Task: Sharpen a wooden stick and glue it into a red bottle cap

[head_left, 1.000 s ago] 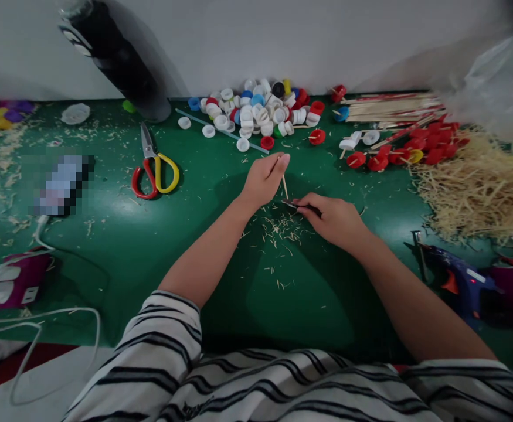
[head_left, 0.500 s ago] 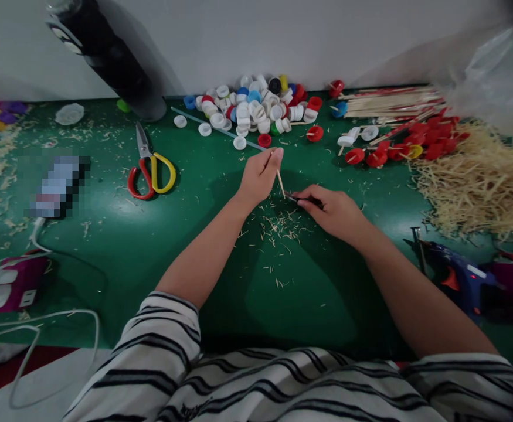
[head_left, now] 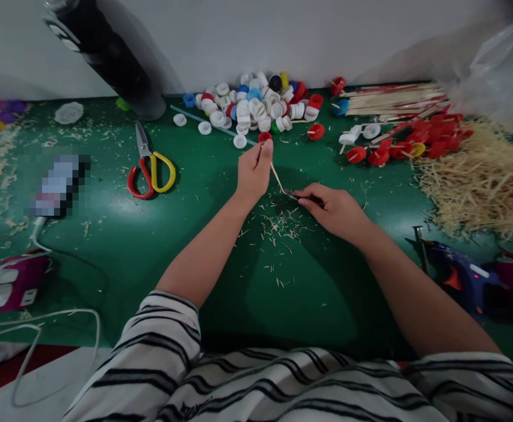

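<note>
A thin wooden stick slants down and to the right out of my left hand, whose fingers are closed around its upper part. My right hand pinches a small knife with a dark handle. The blade's tip touches or nearly touches the lower end of the stick. Below both hands, curled wood shavings lie scattered on the green tabletop. The part of the stick inside my left hand is hidden.
Bottle caps are heaped at the back, with wooden sticks and red caps to their right. Scissors, a phone and a black bottle are left. A wood-fibre pile and blue glue gun are right.
My left hand has shifted slightly left and up, and the stick leans more. My right hand stays nearly in place with the knife at the stick's lower end.
</note>
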Motion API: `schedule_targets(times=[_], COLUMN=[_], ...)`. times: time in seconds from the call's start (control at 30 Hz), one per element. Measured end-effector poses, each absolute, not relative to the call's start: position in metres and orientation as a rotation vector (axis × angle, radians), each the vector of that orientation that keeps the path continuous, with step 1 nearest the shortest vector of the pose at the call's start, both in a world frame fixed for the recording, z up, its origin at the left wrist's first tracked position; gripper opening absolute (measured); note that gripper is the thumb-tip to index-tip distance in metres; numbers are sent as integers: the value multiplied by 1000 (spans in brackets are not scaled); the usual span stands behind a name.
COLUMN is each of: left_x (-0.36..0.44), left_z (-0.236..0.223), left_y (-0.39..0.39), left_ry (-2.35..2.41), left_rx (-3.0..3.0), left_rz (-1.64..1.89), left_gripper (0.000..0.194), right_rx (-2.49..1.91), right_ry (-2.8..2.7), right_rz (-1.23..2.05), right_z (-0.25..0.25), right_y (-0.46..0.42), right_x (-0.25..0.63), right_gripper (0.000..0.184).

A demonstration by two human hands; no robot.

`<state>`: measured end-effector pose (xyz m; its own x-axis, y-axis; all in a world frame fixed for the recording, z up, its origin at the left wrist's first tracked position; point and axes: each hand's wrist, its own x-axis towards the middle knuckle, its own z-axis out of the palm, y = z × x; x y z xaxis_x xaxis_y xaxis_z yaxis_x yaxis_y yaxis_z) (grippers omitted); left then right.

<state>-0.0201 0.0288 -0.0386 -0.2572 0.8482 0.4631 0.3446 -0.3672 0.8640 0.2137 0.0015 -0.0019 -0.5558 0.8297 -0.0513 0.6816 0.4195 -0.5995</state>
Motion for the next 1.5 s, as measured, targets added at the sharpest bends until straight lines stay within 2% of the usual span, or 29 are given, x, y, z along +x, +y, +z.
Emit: schedule_targets(times=[1.5], left_x=[-17], left_z=[-36], left_y=[31], left_ry=[1285], left_rx=[1543], left_rz=[1673], left_gripper=[68], right_rx=[-1359], right_ry=[-2457], right_rz=[777], right_z=[2], right_y=[-1], right_x=[210], right_gripper=[28])
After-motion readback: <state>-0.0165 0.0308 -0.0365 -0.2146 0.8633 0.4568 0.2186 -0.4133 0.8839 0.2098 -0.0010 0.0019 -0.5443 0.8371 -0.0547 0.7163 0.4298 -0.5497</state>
